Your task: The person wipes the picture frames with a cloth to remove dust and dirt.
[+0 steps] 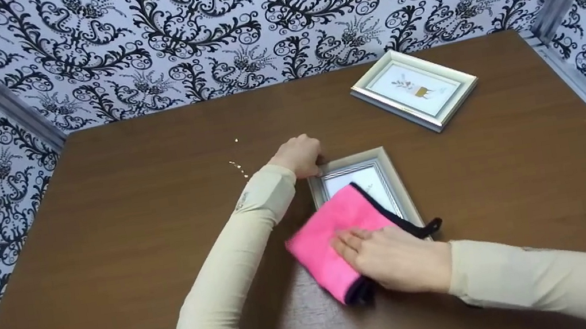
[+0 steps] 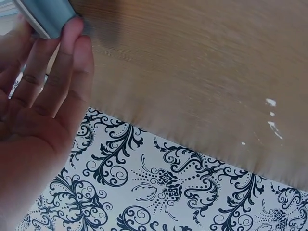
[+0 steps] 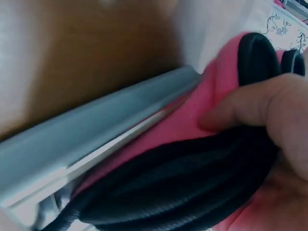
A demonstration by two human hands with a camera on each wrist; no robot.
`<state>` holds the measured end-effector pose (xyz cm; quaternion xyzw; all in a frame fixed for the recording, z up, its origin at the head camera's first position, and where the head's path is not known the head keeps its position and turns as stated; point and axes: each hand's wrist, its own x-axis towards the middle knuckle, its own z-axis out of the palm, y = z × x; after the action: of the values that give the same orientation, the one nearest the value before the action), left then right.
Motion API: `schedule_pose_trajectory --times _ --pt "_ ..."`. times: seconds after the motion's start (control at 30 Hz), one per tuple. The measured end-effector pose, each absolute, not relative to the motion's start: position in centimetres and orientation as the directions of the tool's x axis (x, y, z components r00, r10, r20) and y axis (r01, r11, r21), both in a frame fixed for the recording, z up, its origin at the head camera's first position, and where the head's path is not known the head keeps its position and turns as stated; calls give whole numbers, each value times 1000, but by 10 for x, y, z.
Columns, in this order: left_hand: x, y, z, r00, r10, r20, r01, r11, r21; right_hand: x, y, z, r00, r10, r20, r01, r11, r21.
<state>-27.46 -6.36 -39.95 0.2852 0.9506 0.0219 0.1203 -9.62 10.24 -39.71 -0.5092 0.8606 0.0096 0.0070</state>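
Note:
A picture frame (image 1: 398, 189) with a pale, silvery border lies on the brown table, its lower part hidden by a folded pink cloth (image 1: 323, 241) with black edging and a black loop. At the frame's upper left corner, my left hand (image 1: 299, 156) holds the edge; the left wrist view shows its fingers (image 2: 62, 67) curled up against the frame's side. My right hand (image 1: 394, 257) presses the cloth down over the lower part of the frame. In the right wrist view its thumb (image 3: 240, 106) pinches the folded cloth, close beside the frame's edge (image 3: 96, 120).
Another picture frame (image 1: 415, 89), with a small drawing in it, lies at the back right of the table (image 1: 153, 162). Small pale flecks (image 1: 238, 165) dot the surface left of my left hand. Patterned wall panels (image 1: 203, 32) close off the back and sides.

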Motion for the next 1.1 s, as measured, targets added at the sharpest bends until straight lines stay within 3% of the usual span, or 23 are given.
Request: schedule_pose_trajectory --times 0.1,0.23,0.4,0.53,0.7,0.9,1.1 --pt "-276 -65 -401 -800 560 -214 551 828 108 -107 93 -397 -560 -827 -40 -826 561 -42" --pt "-278 -66 -401 -776 589 -225 574 807 134 -116 85 -398 -596 -802 35 -803 596 -17" --pt "-280 -69 -403 -748 616 -246 594 787 165 -121 81 -405 -533 -840 103 -835 541 98" --pt "-281 -71 -404 -737 629 -247 606 777 170 -130 78 -406 -490 -872 15 -861 486 150" --pt "-282 -72 -404 -724 647 -241 620 763 183 -131 65 -403 -483 -867 -120 -872 465 153" --pt "-281 -72 -404 -708 662 -246 636 749 185 -96 52 -395 -500 -819 -282 -862 438 255" --pt "-279 -70 -402 -707 661 -251 632 750 194 -58 52 -394 -478 -843 -247 -850 373 372"
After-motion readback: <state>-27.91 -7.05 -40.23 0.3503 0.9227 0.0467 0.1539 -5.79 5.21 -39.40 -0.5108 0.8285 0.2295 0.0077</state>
